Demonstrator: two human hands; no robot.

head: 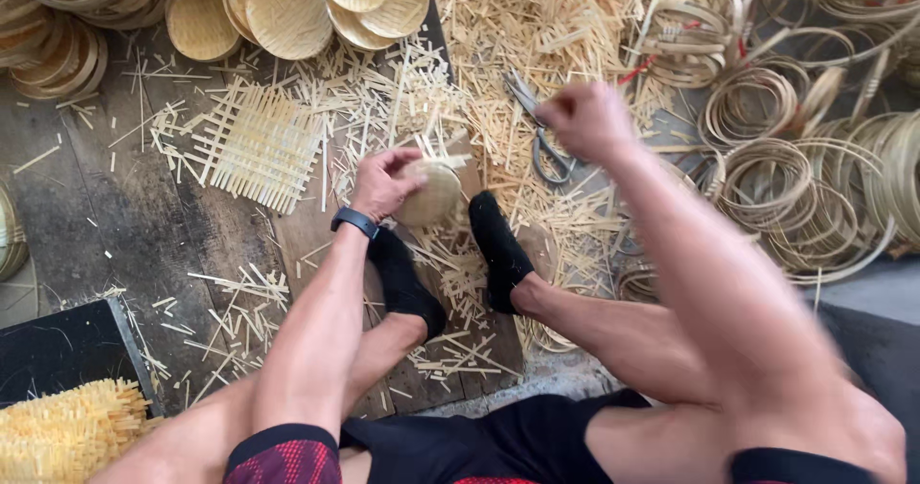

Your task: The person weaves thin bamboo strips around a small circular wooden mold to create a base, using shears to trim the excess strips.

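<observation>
Pale straw-yellow is showing across the round woven disc, the open-lattice mat and the stacked trays (all in a tight basket-weave). Black is covering the socks and wristband; the floorboards are looking dark grey-brown.

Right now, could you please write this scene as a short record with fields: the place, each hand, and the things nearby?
Place: wooden floor covered with bamboo offcuts
Left hand: grip on a small round woven disc, held between the feet
Right hand: raised and closed; what it holds cannot be seen
Scissors: on the floor under the right hand
Square woven mat: flat, left of the disc
Finished round trays: stacked at the top
Bamboo hoops: piled on the right
</observation>
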